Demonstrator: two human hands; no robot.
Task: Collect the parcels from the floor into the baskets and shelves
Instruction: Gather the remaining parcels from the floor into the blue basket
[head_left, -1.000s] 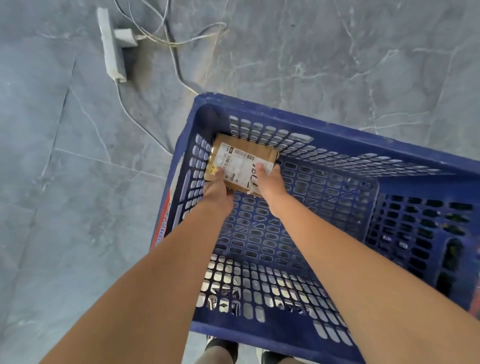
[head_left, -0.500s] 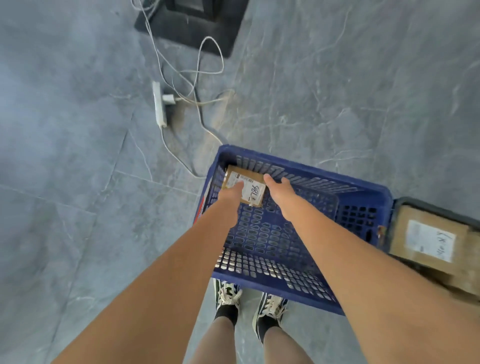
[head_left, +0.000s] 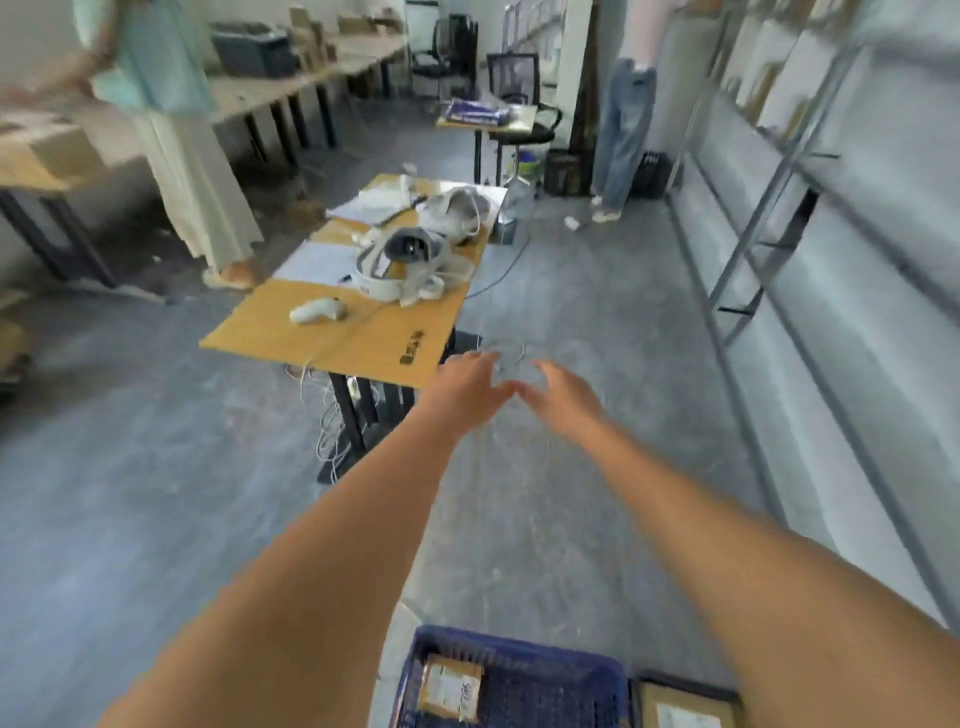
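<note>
A blue plastic basket (head_left: 550, 670) sits on the floor at the bottom edge of the view. A small brown parcel (head_left: 449, 688) with a white label lies in its left corner. Right of it, a second dark basket (head_left: 691, 693) holds a larger labelled parcel (head_left: 683, 714). My left hand (head_left: 462, 387) and my right hand (head_left: 563, 389) are raised in front of me, well above the baskets. Both are empty, fingers loosely spread and close to each other.
A low table (head_left: 363, 332) covered with cardboard carries headsets (head_left: 400, 265) and a controller, with cables hanging beneath. Metal shelving (head_left: 769, 208) lines the right wall. Two people (head_left: 197, 156) stand further back, among long benches and chairs.
Both hands let go of the small parcel, which now lies in the blue basket. The hands lifted up and away, and the view swung from the floor up to the room.
</note>
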